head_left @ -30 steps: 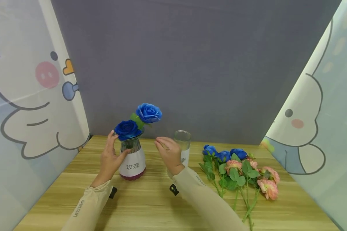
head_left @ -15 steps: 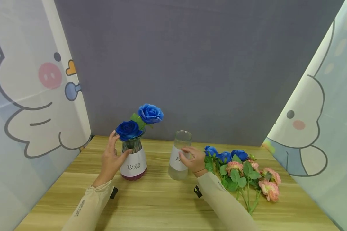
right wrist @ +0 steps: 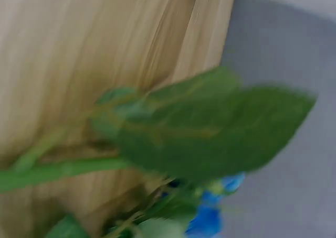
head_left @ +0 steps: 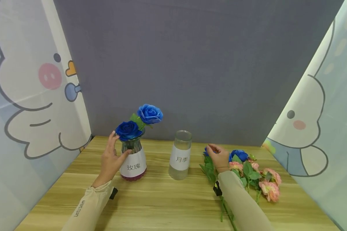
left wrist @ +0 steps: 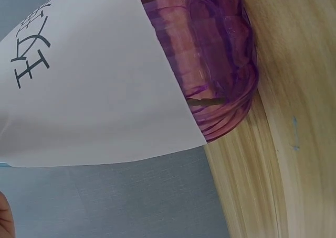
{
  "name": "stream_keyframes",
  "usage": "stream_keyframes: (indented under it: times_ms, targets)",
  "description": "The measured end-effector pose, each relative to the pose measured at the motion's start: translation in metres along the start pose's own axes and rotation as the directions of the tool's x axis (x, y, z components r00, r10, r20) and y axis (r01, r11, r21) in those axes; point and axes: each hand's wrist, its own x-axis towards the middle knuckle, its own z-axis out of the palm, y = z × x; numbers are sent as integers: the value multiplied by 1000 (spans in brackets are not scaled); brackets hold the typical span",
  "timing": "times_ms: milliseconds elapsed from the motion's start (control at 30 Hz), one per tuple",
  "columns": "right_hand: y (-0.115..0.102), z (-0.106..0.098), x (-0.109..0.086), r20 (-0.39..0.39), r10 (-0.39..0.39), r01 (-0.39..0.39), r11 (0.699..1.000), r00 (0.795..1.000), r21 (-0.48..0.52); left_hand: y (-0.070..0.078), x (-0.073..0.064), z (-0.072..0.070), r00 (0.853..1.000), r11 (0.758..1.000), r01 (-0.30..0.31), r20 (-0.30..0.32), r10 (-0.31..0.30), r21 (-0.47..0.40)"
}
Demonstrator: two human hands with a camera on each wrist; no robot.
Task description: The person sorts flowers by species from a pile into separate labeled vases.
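My left hand (head_left: 111, 162) holds a glass vase (head_left: 132, 146) with a purple-red base and a white paper label, its thumb across the front and its fingers at the side near the rim. Two blue roses (head_left: 150, 114) stand in this vase. In the left wrist view the label (left wrist: 94, 80) and the purple base (left wrist: 220, 65) fill much of the picture; one fingertip shows at the lower left. My right hand (head_left: 218, 158) is over the flowers lying at the right, its fingers bent beside a blue rose (head_left: 206, 151) that it partly covers. A green leaf (right wrist: 210, 128) looms, blurred, in the right wrist view.
A clear glass vase (head_left: 178, 174) with a white label stands between the hands. Another blue rose (head_left: 240, 155) and several pink flowers (head_left: 269, 190) lie on the wooden table (head_left: 156, 205) at the right. A grey panel (head_left: 173, 70) rises behind.
My right hand has moved right from beside the clear vase to the lying blue roses, uncovering that vase's label. My left hand has stayed on its vase.
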Motion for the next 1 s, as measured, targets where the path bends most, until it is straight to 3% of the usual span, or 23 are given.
stream_keyframes:
  times_ms: [33, 67, 100, 200, 267, 333, 367, 433, 467, 533, 600, 700, 867, 1000]
  targets:
    - [3, -3, 1, 13, 117, -117, 993, 993, 6, 0, 0, 0, 1000, 1000, 0, -1, 0, 1]
    - [5, -6, 3, 25, 230, -230, 973, 973, 2, 0, 0, 0, 1000, 1000, 0, 0, 0, 3]
    - [8, -8, 4, 38, 340, -341, 940, 940, 4, 0, -1, 0, 1000, 1000, 1, 0, -1, 5]
    - [17, -14, 7, 75, 593, -594, 804, 801, -19, 0, -1, 0, 1000, 1000, 4, 2, -4, 7]
    - [22, -17, 9, 91, 696, -697, 717, 713, -26, 1, -1, 0, 1000, 1000, 3, 2, -3, 13]
    - [26, -20, 11, 106, 759, -761, 648, 643, -21, 1, -1, 0, 1000, 1000, -2, -4, 2, 21]
    - [27, -20, 12, 108, 779, -782, 623, 617, -22, 1, 0, 0, 1000, 1000, -6, -8, 6, 24]
    - [29, -20, 13, 118, 802, -806, 592, 585, -28, 1, 0, 0, 1000, 1000, -14, -14, 14, 25]
    - [30, -20, 13, 121, 806, -806, 589, 580, -64, 1, 1, 1, 1000, 1000, -17, -16, 17, 24]
    - [32, -20, 13, 137, 797, -770, 604, 588, -208, 2, 1, 1, 1000, 1000, -21, -19, 22, 20]
    - [34, -20, 13, 154, 773, -691, 623, 615, -367, 2, 2, 2, 1000, 1000, -21, -20, 22, 16]
    - [40, -20, 9, 136, 753, -606, 611, 644, -510, 2, 2, 3, 1000, 1000, -16, -16, 16, 10]
    - [47, -19, -3, 74, 761, -630, 584, 645, -511, 3, 1, 2, 1000, 1000, 12, 5, -11, -10]
    - [48, -15, -9, 78, 745, -592, 585, 663, -554, 3, 0, 1, 1000, 1000, 30, 10, -30, -10]
